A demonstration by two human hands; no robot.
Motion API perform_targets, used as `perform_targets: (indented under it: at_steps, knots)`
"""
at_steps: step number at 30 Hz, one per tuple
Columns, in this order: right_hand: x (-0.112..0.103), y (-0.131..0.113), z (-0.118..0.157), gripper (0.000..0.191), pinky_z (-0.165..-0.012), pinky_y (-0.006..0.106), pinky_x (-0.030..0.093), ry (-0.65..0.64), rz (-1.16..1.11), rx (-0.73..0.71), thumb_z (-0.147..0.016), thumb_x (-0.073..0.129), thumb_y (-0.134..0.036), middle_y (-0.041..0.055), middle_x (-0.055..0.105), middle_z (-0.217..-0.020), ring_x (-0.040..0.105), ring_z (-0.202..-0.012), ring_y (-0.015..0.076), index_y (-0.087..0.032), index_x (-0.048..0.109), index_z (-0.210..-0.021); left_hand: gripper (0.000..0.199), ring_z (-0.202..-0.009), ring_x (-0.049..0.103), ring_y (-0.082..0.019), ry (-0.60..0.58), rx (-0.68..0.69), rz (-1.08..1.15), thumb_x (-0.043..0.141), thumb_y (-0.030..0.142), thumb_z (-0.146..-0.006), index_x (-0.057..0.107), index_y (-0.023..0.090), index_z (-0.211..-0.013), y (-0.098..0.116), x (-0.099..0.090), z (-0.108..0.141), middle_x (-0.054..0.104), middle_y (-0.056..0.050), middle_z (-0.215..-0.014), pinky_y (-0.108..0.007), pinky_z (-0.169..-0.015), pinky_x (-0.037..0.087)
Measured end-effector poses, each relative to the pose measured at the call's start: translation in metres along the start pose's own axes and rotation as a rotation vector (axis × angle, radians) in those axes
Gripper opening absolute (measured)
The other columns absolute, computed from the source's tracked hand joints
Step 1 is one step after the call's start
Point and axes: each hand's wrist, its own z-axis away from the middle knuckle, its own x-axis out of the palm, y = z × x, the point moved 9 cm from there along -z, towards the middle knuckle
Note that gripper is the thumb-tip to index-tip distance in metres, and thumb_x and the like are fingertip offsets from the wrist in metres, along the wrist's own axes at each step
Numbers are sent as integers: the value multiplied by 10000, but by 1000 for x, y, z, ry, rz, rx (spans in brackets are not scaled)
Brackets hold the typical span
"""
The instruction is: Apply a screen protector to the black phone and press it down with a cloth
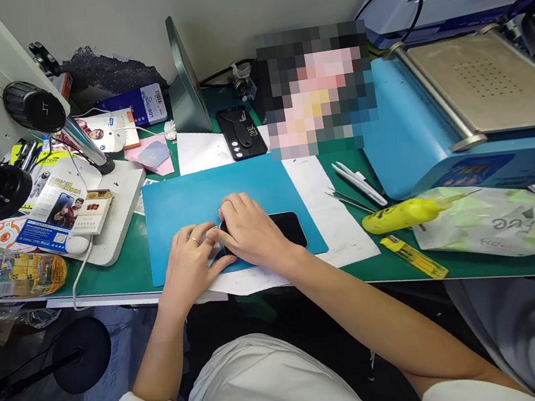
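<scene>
A smartphone with a dark screen lies flat on a blue mat, its right end showing. My right hand is closed over the phone's left part, fingers bent across it and covering much of it. At the phone's left end, my left hand curls its fingers and thumb against the edge, close to my right thumb. A pale bit shows between the left thumb and forefinger; I cannot make out what it is. Behind the mat, a black phone case rests on white paper.
A microscope stands at the left. To the right are a blue heating plate machine, tweezers, a yellow bottle, a yellow box and a pack of wipes. A bottle in plastic lies far left.
</scene>
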Motion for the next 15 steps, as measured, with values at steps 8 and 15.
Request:
perform_targets:
  at_steps: [8, 15]
  knots:
    - [1, 0, 0, 601, -790, 435, 442, -12, -10, 1, -1002, 252, -698, 153, 610, -1019, 525, -938, 304, -182, 553, -938, 346, -1196, 564, -301, 12, -14, 16, 705, 474, -927, 692, 193, -1129, -1, 0, 0, 672, -75, -1360, -486, -995, 518]
    - [-1, -1, 1, 579, -785, 425, 436, -7, -35, -4, -1003, 266, -696, 147, 604, -1015, 521, -924, 293, -193, 542, -928, 450, -1194, 559, -301, 5, -12, 22, 728, 472, -911, 647, 193, -1255, -2, 1, 0, 672, -77, -1362, -491, -1001, 522]
